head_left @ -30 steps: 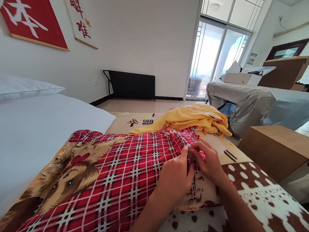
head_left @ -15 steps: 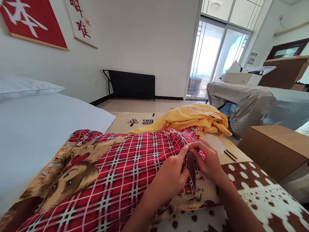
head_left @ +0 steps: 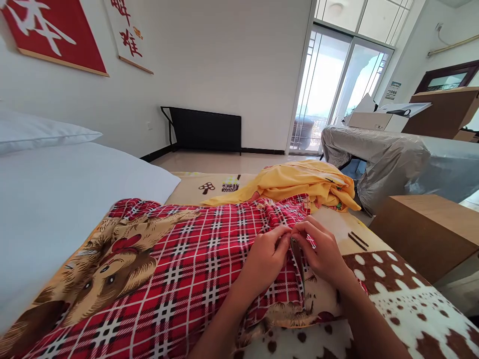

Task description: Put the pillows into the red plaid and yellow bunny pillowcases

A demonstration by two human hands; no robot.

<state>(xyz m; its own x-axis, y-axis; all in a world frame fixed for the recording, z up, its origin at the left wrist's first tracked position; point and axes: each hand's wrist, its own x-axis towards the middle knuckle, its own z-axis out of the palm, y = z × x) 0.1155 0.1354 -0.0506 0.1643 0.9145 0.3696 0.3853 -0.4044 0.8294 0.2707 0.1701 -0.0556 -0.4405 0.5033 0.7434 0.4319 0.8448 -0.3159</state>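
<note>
Two bare hands meet near the right end of a large red plaid cloth with a printed brown dog (head_left: 187, 259), which lies spread across the bed in front of the person. The left hand (head_left: 264, 257) has thumb and forefinger pinched together on the cloth's edge, and the right hand (head_left: 318, 247) grasps the same edge just beside it, fingers curled, so the fingertips all but touch. Whether some small part sits between them is too fine for me to make out. Below the fingertips a narrow dark gap (head_left: 298, 262) runs down through the fabric, its sides hanging apart. Fine fingertip work like this, I'd judge, goes best with one hand anchoring the edge while the other makes only small movements, the two sides kept level and lightly taut. The crumpled folds just beyond the fingers could bunch into the grip, so smoothing them away seems wise; tugging hard would likely pucker such limp cloth. A heaped yellow cloth (head_left: 299, 179) lies past the plaid, and a brown-and-white patterned plush blanket (head_left: 377, 271) spreads beneath, to the right.
</note>
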